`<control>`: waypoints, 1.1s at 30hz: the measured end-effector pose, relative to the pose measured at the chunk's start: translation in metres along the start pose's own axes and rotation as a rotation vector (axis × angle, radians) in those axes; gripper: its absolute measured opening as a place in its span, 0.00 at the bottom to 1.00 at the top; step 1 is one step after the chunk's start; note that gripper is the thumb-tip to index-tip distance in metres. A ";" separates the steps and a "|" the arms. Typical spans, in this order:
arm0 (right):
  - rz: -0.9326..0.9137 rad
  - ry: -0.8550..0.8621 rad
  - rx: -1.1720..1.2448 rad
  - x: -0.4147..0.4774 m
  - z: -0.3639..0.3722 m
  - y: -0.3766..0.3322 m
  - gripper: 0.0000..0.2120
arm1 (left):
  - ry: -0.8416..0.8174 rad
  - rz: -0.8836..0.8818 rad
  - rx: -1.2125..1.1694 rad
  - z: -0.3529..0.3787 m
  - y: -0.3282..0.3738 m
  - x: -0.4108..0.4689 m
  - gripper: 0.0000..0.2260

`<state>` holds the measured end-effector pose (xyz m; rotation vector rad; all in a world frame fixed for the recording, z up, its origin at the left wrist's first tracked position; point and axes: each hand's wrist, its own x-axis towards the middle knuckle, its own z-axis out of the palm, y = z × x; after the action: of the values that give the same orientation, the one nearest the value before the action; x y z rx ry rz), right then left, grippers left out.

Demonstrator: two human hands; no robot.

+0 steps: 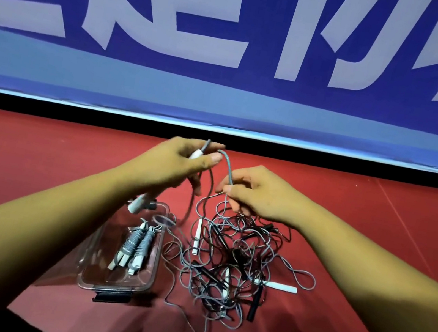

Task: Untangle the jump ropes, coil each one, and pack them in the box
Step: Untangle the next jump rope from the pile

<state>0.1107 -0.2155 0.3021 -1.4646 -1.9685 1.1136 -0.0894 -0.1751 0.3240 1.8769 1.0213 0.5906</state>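
Red floor (38,164), tangled ropes (232,266) beside box (116,289); left grip (174,164) holds handle (196,154), right grip (259,195) cord (228,167)

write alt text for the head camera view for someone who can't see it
Two bare hands hold a grey jump rope above a tangle of grey and black ropes on a red floor: the left hand grips its white handle, the right hand pinches it lower down. At left, a clear box holds coiled ropes.
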 end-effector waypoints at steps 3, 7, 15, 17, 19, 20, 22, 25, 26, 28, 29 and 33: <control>-0.013 -0.018 0.049 -0.001 0.001 -0.008 0.07 | 0.021 0.036 0.052 0.003 -0.001 0.005 0.08; 0.053 0.045 0.099 0.004 -0.010 0.013 0.05 | 0.294 -0.070 -0.271 -0.009 -0.008 0.017 0.12; 0.217 0.105 0.186 -0.007 -0.020 0.051 0.12 | 0.531 -0.193 -0.065 -0.048 -0.029 0.014 0.08; 0.124 0.121 0.109 -0.004 -0.019 0.031 0.12 | 0.461 -0.143 -0.048 -0.042 -0.026 0.011 0.14; 0.004 0.094 0.021 -0.003 -0.014 0.007 0.12 | 0.287 -0.060 -0.070 -0.030 -0.013 0.007 0.14; -0.049 0.089 0.022 -0.003 -0.011 -0.004 0.12 | 0.163 -0.045 -0.059 -0.022 -0.005 0.005 0.12; -0.114 0.125 0.104 -0.002 -0.007 -0.018 0.13 | -0.088 -0.034 -0.024 -0.007 0.005 0.001 0.08; -0.106 0.142 0.261 0.004 -0.014 -0.019 0.13 | -0.090 -0.015 -0.112 0.003 0.005 0.006 0.09; -0.090 0.115 0.264 0.004 -0.017 -0.013 0.11 | 0.026 -0.018 -0.218 -0.001 0.004 0.009 0.10; -0.002 0.023 0.148 0.003 -0.019 0.011 0.09 | 0.270 -0.015 -0.451 -0.015 0.000 0.015 0.11; 0.068 -0.045 0.042 0.001 -0.018 0.026 0.10 | 0.353 -0.016 -0.528 -0.024 -0.001 0.015 0.11; 0.239 -0.135 -0.064 -0.008 -0.010 0.064 0.17 | 0.524 -0.147 -0.456 -0.044 -0.020 0.011 0.06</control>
<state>0.1577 -0.2118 0.2569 -1.7364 -1.9730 1.2904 -0.1238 -0.1395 0.3281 1.2589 1.2156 1.1561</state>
